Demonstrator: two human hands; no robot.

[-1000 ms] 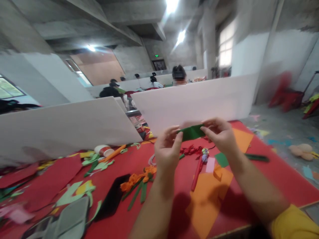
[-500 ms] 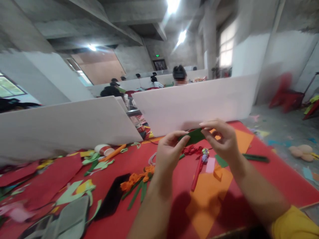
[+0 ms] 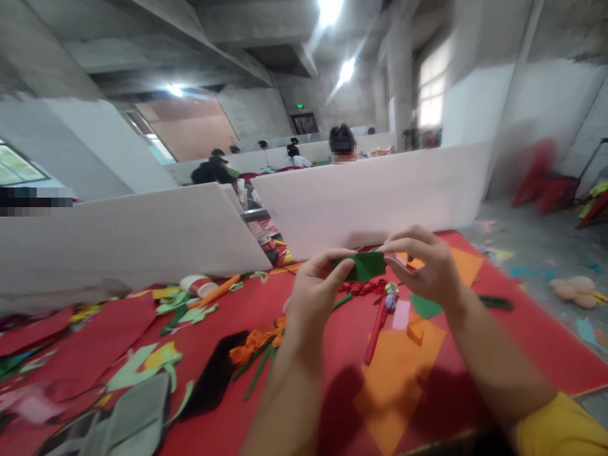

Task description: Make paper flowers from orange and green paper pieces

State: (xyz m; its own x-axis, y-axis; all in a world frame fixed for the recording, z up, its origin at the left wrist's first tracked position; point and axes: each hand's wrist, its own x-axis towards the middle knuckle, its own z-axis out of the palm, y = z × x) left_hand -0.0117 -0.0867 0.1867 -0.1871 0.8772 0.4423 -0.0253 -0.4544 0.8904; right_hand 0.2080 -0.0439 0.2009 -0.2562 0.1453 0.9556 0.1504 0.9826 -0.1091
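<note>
Above the table, a small green piece of sheet material (image 3: pixel 369 266) is stretched between my hands, with a fold or crease across it. My left hand (image 3: pixel 316 285) pinches its left end between thumb and fingers. At its right edge, my right hand (image 3: pixel 422 263) grips with the fingertips. Whether it is paper or felt, I cannot tell. Below lie a red stick (image 3: pixel 375 335) with a small purple and yellow flower-like bit at its top, a pink slip (image 3: pixel 401 315), another green piece (image 3: pixel 425 306) and orange sheets (image 3: pixel 396 380).
Orange flowers with green stems (image 3: pixel 261 345) lie beside a dark phone-like slab (image 3: pixel 216 373). Scraps, a paper cup (image 3: pixel 198 286) and a grey case (image 3: pixel 137 411) cover the left side. White partition boards (image 3: pixel 370 196) stand along the far edge. Other people sit beyond them.
The green piece has tilted so more of its face shows, with a crease visible. My left hand has shifted slightly left, and my right hand's fingers have lifted and moved slightly right.
</note>
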